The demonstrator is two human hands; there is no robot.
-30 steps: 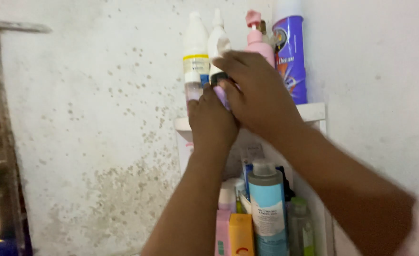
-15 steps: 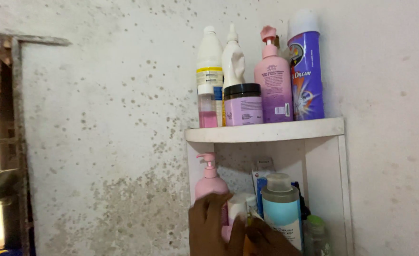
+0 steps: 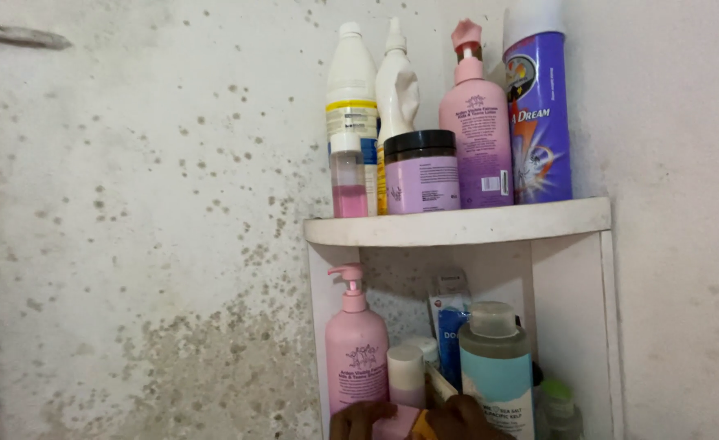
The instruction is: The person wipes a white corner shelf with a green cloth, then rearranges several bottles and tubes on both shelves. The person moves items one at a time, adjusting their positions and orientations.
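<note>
**Crowded corner shelf, hands low at the frame's edge**

A mould-speckled white wall (image 3: 131,244) fills the left of the frame; a white two-tier corner shelf (image 3: 457,224) sits to the right. At bottom centre, the left hand (image 3: 361,420) and right hand (image 3: 464,418) just show, closing around a pink item (image 3: 398,422) and an orange item (image 3: 421,427); how firmly they grip I cannot tell, as the frame cuts them off. Just above stand a pink pump bottle (image 3: 357,350), a small white-capped bottle (image 3: 406,373) and a blue-labelled bottle (image 3: 496,367). These stand tightly packed, so a lifting wrist could well knock one over.
</note>
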